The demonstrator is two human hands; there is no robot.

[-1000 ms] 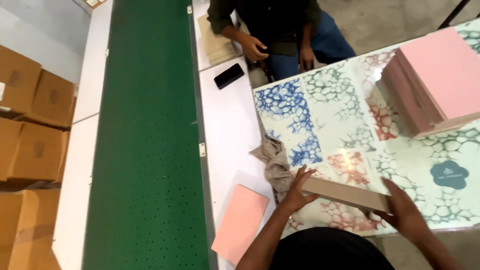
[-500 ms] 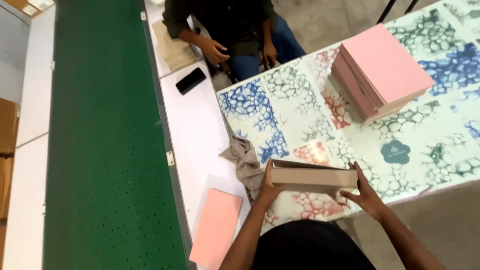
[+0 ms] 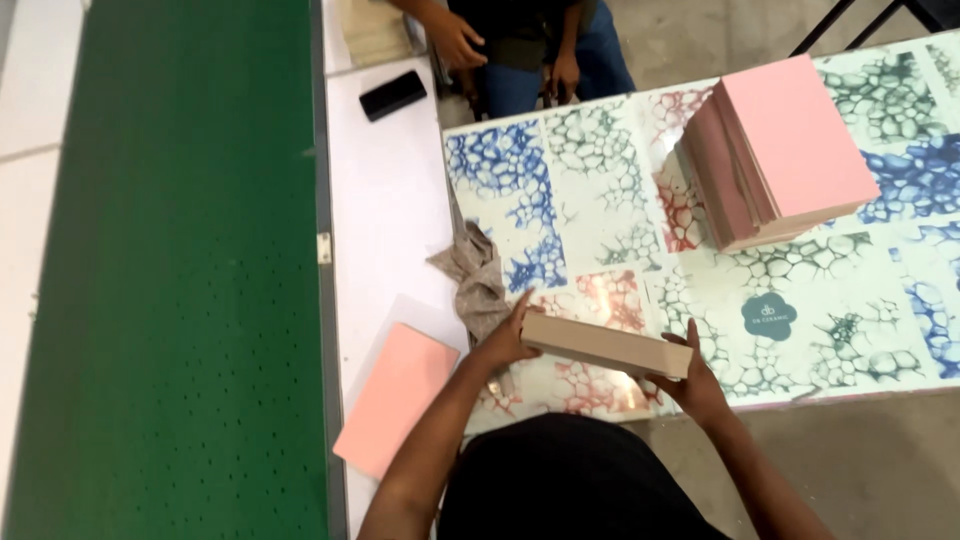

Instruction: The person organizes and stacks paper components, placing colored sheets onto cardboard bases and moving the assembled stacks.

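I hold a beige tile [image 3: 606, 345] on edge over the near side of a patterned table [image 3: 600, 190]. My left hand [image 3: 508, 338] grips its left end and my right hand [image 3: 692, 378] grips its right end. The tile's thin side faces the camera. A crumpled grey cloth [image 3: 475, 275] lies just left of my left hand. A single pink tile [image 3: 396, 395] lies flat on the white ledge at my lower left.
A tilted stack of pink tiles [image 3: 785, 150] sits at the table's far right. A green conveyor belt [image 3: 170, 270] runs along the left. A black phone [image 3: 392, 95] lies on the white ledge. Another person [image 3: 520, 45] sits at the far end.
The view has shifted, so everything sits further right and lower in frame. The tile stays held in both hands, now tilted slightly down to the right.
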